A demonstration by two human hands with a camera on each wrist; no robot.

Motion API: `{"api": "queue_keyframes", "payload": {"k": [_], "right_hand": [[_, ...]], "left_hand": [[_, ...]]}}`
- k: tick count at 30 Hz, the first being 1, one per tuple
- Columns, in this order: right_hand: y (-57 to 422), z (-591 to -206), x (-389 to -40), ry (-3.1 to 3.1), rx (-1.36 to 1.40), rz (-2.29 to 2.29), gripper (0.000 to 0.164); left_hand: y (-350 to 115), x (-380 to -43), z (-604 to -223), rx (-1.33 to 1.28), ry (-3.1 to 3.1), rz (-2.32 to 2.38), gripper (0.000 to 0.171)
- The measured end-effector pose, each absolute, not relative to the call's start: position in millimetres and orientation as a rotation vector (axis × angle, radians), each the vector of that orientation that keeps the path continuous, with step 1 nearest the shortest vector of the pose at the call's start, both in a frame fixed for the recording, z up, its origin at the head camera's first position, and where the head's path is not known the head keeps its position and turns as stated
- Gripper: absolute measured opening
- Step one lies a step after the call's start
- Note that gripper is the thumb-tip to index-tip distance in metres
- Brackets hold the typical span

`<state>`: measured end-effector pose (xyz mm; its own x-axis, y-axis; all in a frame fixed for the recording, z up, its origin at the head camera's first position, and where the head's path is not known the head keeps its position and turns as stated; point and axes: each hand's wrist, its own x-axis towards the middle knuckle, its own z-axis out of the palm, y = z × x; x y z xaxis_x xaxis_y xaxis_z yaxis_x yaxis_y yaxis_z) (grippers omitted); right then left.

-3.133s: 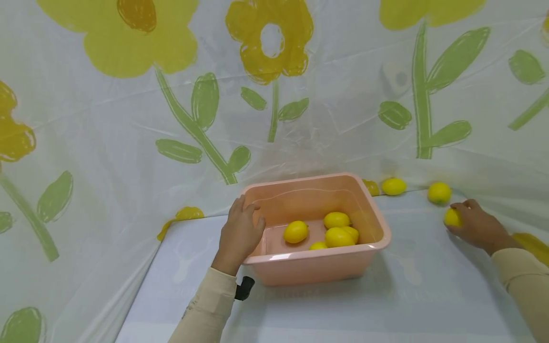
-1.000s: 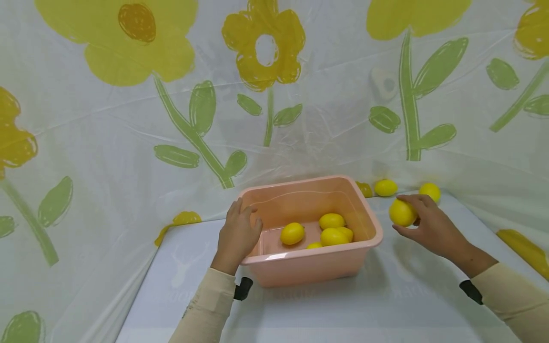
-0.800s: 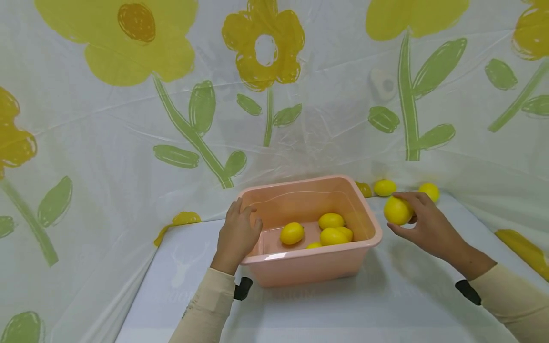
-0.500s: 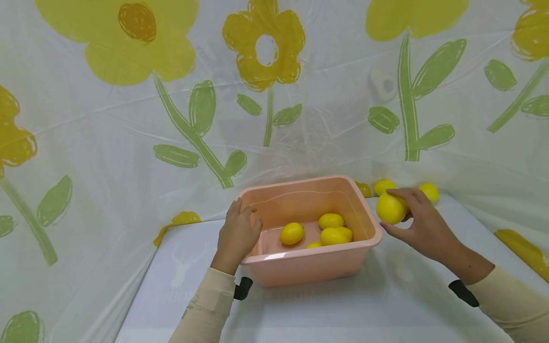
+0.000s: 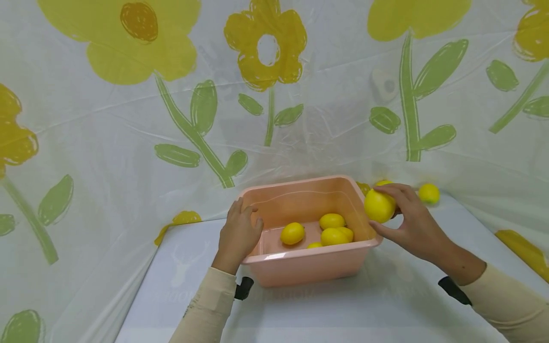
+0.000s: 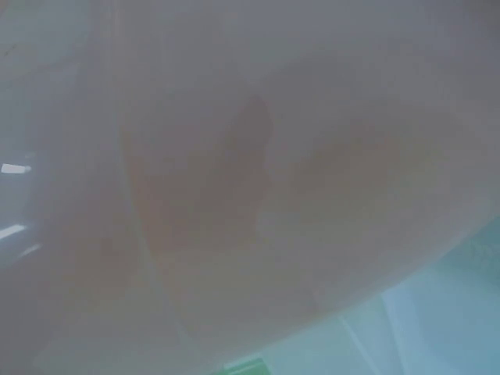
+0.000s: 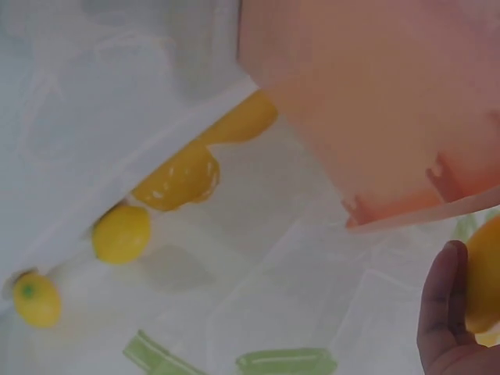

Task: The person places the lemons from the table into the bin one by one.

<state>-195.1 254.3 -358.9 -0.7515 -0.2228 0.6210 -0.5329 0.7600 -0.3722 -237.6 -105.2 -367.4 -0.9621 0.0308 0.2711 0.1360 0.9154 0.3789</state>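
In the head view my right hand (image 5: 413, 224) pinches a yellow lemon (image 5: 380, 206) between thumb and fingers, just above the right rim of a pink plastic basin (image 5: 309, 269). The same held lemon (image 7: 486, 273) and the fingers (image 7: 441, 312) show at the right edge of the right wrist view. My left hand (image 5: 240, 236) holds the basin's left rim, thumb on the inner side. Inside the basin lie several lemons, one apart (image 5: 292, 234) and others clustered on the right (image 5: 334, 236). The left wrist view is filled by a blurred pinkish surface; no hand can be made out there.
Two lemons lie on the white table (image 5: 429, 305) near its back edge: one (image 5: 429, 194) in plain sight, another (image 5: 383, 182) mostly behind my right hand. A flower-printed cloth (image 5: 326, 119) hangs behind the table and bunches along its back edge.
My right hand has picked up the lemon from the table's right side and carried it left to the basin's right rim. My left hand has stayed on the left rim.
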Motion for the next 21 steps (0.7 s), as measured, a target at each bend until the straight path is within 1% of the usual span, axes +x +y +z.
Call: {"api": "queue_keyframes", "payload": {"k": [10, 21], "right_hand": [[244, -358, -201, -2.431, 0.606, 0.743, 0.08], [232, -359, -209, -2.404, 0.724, 0.745, 0.079]], "left_hand": [[-105, -237, -366, -0.126, -2.813, -0.581, 0.038], [-106, -239, -368, -0.145, -2.787, -0.595, 0.037]]}}
